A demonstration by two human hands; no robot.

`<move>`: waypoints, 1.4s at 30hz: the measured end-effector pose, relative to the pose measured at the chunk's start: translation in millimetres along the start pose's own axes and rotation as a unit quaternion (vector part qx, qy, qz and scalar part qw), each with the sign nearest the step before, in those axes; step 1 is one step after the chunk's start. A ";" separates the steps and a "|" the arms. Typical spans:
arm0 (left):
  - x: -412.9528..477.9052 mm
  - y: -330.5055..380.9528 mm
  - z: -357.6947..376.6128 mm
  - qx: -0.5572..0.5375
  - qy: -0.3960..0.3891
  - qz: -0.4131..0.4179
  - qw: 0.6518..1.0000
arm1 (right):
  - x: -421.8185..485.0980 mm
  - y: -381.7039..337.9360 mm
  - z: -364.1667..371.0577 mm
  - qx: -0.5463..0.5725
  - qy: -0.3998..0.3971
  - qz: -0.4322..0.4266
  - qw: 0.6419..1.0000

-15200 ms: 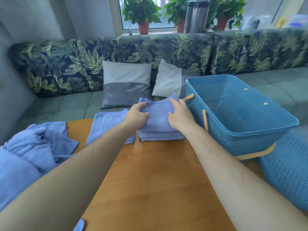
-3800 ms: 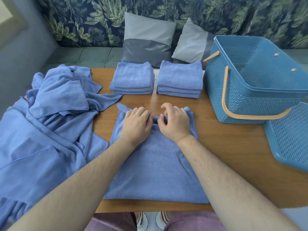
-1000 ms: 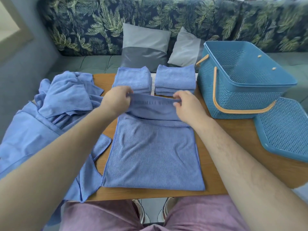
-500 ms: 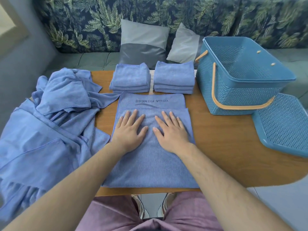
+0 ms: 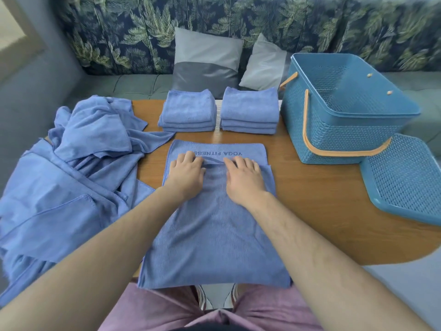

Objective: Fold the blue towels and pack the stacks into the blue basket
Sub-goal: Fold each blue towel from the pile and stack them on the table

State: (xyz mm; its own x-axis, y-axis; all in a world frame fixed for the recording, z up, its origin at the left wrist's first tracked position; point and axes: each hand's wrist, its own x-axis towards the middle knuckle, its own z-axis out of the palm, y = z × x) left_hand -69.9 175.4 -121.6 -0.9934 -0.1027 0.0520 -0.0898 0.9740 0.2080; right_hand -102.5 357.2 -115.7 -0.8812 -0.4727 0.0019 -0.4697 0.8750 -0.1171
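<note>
A blue towel (image 5: 214, 230) lies flat on the wooden table (image 5: 317, 201) in front of me, its far end showing "YOGA FITNESS" lettering. My left hand (image 5: 185, 173) and my right hand (image 5: 244, 177) rest on its folded-over layer, fingers curled at that layer's far edge, which bunches up slightly between them. Two stacks of folded blue towels, the left stack (image 5: 188, 112) and the right stack (image 5: 249, 111), sit at the table's far edge. The blue basket (image 5: 338, 130) with tan handles stands empty at the right.
A heap of unfolded blue towels (image 5: 66, 173) covers the table's left side. The basket's blue lid (image 5: 405, 177) lies at the right, overhanging the table edge. A leaf-patterned sofa with two grey cushions (image 5: 205, 60) runs behind the table.
Both hands slid away from me across the towel to the far edge of its folded layer and curled their fingers there. The stacks and basket have not moved.
</note>
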 end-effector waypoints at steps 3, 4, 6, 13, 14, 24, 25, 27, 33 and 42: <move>6.7 -0.6 -1.2 -0.002 0.002 0.013 1.000 | 9.5 5.4 -4.8 -0.013 0.028 0.011 0.999; 7.0 -3.2 -2.1 -0.006 0.004 0.022 1.000 | 11.7 8.9 -5.9 -0.011 0.032 0.006 0.999; 5.2 -13.4 -5.8 -0.010 0.005 0.031 0.999 | 14.3 20.5 -9.2 -0.002 0.024 -0.007 1.000; 7.0 -72.8 -29.3 -0.013 -0.024 0.000 1.000 | 18.6 90.7 -23.3 0.133 -0.027 0.002 0.991; 7.7 -78.1 -30.7 -0.034 -0.023 0.013 0.999 | 19.5 97.6 -24.9 0.165 -0.023 -0.007 0.986; 36.7 -85.2 -33.1 -0.130 0.044 -0.042 0.990 | 44.6 114.4 -17.6 0.206 0.056 0.066 0.975; 40.8 -85.3 -31.9 -0.135 0.043 -0.047 0.989 | 48.3 114.2 -16.6 0.206 0.057 0.072 0.974; 47.0 -85.6 -27.7 -0.148 0.050 -0.053 0.986 | 54.7 114.5 -12.1 0.210 0.061 0.088 0.972; 56.8 -87.3 -15.3 -0.189 0.099 -0.024 0.977 | 65.8 115.1 -1.1 0.237 0.076 0.120 0.961; 60.1 -93.3 -4.2 -0.211 0.168 0.021 0.963 | 57.8 118.4 13.6 0.300 0.163 0.093 0.935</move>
State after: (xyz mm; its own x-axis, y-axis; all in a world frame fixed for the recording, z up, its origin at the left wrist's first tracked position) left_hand -120.9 77.4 -133.7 -0.9097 -0.1941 0.3670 0.0572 0.8170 0.5738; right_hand -208.3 432.1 -143.0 -0.9601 -0.1760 0.2174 -0.2784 0.6768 -0.6815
